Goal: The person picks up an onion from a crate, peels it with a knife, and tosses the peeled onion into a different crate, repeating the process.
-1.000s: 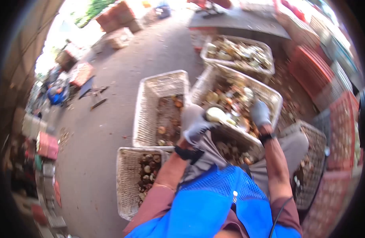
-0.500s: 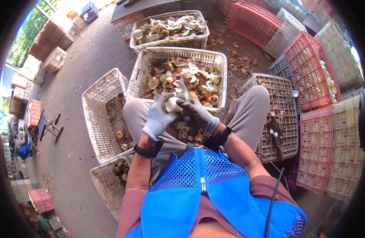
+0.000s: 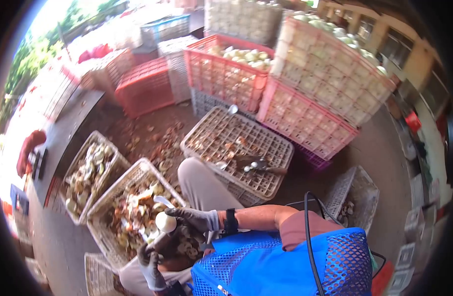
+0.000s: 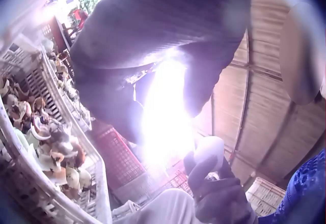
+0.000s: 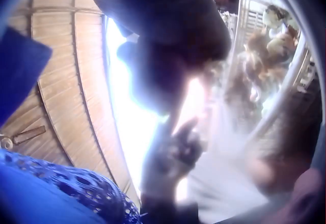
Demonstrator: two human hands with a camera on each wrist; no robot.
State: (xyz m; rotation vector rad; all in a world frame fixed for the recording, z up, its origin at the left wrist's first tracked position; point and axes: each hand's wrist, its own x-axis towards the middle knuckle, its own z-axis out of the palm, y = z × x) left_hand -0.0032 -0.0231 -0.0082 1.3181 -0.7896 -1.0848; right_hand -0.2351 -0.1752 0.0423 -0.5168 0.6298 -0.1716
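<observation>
My gloved right hand grips a knife with a short curved blade and holds a pale peeled onion at its fingertips. The left wrist view also shows this onion against the right hand's dark glove. My gloved left hand is apart from it, nearer my knee, its fingers loosely bent around nothing. Beyond both hands stands a white crate of onion peels and scraps. In both wrist views the near hand is a dark shape against glare.
Another crate of scraps stands beyond. An upturned crate bearing peels and a dark tool lies by my right knee. Stacked red crate and pale crate hold peeled onions. A white crate stands at the right.
The head view has swung right. Half a second ago both hands were together at the onion; now the left hand has let go and moved apart, while the right holds onion and knife.
</observation>
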